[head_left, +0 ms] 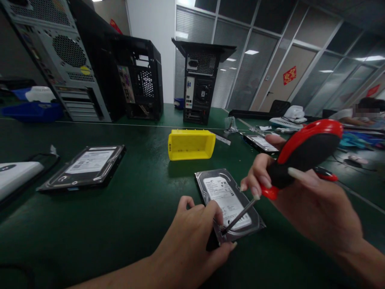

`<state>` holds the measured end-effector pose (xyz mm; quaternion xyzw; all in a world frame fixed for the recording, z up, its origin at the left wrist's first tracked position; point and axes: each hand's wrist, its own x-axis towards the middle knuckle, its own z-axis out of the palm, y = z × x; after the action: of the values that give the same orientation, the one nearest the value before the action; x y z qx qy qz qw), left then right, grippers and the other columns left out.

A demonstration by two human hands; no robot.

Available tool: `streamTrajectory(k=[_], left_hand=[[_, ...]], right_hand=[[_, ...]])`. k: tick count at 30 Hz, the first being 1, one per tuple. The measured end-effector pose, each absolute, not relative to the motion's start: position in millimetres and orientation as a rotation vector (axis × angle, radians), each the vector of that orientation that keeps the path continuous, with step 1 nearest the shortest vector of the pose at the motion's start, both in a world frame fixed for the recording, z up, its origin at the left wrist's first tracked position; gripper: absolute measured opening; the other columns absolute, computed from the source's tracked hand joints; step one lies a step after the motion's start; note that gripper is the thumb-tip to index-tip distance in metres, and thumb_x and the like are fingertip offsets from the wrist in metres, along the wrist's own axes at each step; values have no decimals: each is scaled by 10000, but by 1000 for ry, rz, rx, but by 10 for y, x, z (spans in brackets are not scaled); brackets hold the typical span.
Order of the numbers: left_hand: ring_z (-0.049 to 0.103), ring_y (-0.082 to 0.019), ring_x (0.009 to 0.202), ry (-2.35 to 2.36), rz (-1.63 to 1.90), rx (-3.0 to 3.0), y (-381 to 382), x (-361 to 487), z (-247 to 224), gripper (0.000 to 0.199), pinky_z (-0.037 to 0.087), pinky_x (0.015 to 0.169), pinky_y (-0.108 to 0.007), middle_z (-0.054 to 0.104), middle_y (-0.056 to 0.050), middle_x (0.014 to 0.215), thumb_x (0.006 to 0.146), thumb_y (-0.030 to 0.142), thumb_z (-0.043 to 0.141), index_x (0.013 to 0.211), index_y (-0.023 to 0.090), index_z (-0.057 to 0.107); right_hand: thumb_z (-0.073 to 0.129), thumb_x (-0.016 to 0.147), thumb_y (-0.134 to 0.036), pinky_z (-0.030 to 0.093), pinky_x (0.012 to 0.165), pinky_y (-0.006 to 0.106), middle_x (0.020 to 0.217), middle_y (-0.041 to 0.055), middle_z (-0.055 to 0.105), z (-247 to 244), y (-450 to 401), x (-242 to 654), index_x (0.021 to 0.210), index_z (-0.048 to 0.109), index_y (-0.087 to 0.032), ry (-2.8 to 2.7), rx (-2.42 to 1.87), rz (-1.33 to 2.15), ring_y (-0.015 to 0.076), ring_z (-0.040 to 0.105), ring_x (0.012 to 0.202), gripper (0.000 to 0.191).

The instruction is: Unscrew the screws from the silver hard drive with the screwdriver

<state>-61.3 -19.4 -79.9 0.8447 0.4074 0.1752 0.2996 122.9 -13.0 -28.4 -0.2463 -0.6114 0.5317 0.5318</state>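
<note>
A hard drive [227, 200] with a white label lies on the green table in front of me. My left hand [195, 230] grips its near left corner, fingers on top and thumb at the near edge. In my right hand [300, 180] is a red and black screwdriver [311, 146], held by its handle and tilted down to the left. Its metal shaft reaches the drive's near corner, close to my left fingertips. Beyond the drive stands a yellow bin [191, 145], its opening facing me.
Another hard drive [87, 166] lies at left, beside a white device [18, 176]. A third drive [261, 143] is at right. Computer cases [200, 80] stand at the back, with a blue bin [33, 111] at far left. A person [357, 114] sits far right.
</note>
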Motion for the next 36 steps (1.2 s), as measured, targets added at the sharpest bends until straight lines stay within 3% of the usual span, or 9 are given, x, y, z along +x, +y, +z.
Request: streamTrajectory(k=[7,13,20,27,31,36], left_hand=[[472,-192,694,1082,469,2245,-191,-604,-799,220,263,793,-395,543,31,663,760,297,650,891,189,509],[461,-177,658,1071,477,2238,-196,-608,-803,214,261,794,-391,530,45,632,774,299,638,902,189,507],[432,-160,612,1075,516,2248,-205,-613,-845,233,259,793,-384,516,56,620,763,312,654,906,194,513],[445,-173,648,1068,535,2258,-208,-612,-838,222,261,798,-386,507,48,633,762,305,646,903,191,518],[451,-175,653,1079,489,2236,-206,-616,-798,217,261,804,-392,522,41,642,762,305,648,893,186,523],[451,-165,635,1065,534,2247,-207,-621,-839,221,260,796,-387,539,42,667,762,303,649,899,195,514]], right_hand=[[517,853,-230,492,841,242,856,0,539,-313,-107,1221,1144,506,-319,-1470,-655,1137,103,565,867,305],[570,824,-240,522,739,235,797,-32,534,-321,-99,1233,1123,495,-325,-1478,-671,1137,81,577,722,320],[543,834,-245,510,618,243,805,-14,475,-318,-134,1238,1149,469,-343,-1515,-608,1226,105,537,713,338],[462,855,-301,524,682,303,871,20,445,-254,-229,1203,1203,457,-346,-1456,-559,1387,141,523,788,351],[444,877,-248,514,767,292,918,27,490,-310,-194,1242,1235,437,-341,-1532,-600,1271,136,547,848,370],[504,851,-215,512,759,253,892,9,515,-376,-127,1278,1159,480,-309,-1562,-652,1154,114,561,823,323]])
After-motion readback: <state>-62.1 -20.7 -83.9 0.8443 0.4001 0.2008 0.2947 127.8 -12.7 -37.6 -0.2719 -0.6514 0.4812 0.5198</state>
